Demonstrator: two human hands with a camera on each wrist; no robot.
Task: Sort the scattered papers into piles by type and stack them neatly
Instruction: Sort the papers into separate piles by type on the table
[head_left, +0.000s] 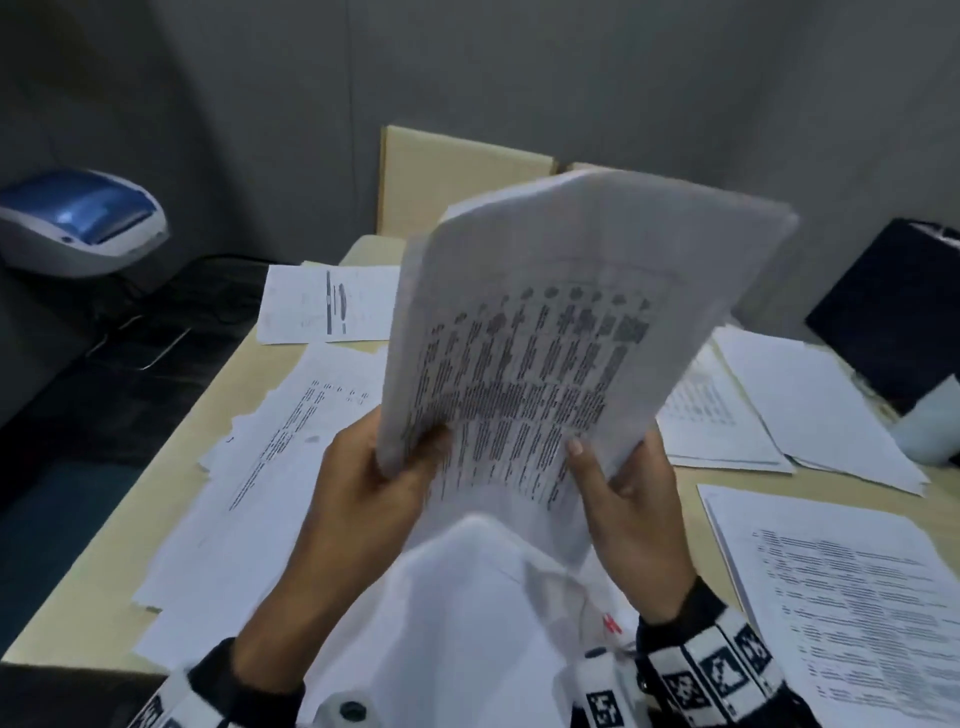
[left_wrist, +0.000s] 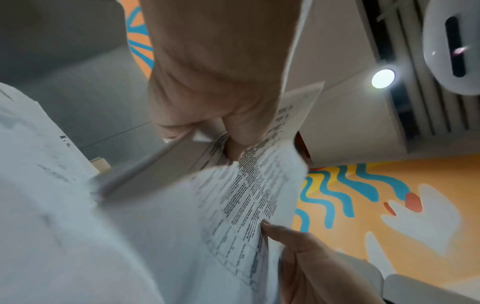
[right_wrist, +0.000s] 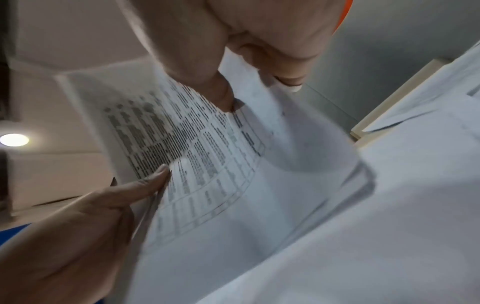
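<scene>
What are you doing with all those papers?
A person is sorting papers at a desk. Both hands hold up a bundle of printed sheets in the air: the left hand grips its lower left edge and the right hand grips its lower right edge. More sheets lie spread on the left of the desk, and there are piles on the right, one near and one farther back. The sorting is not finished yet.
</scene>
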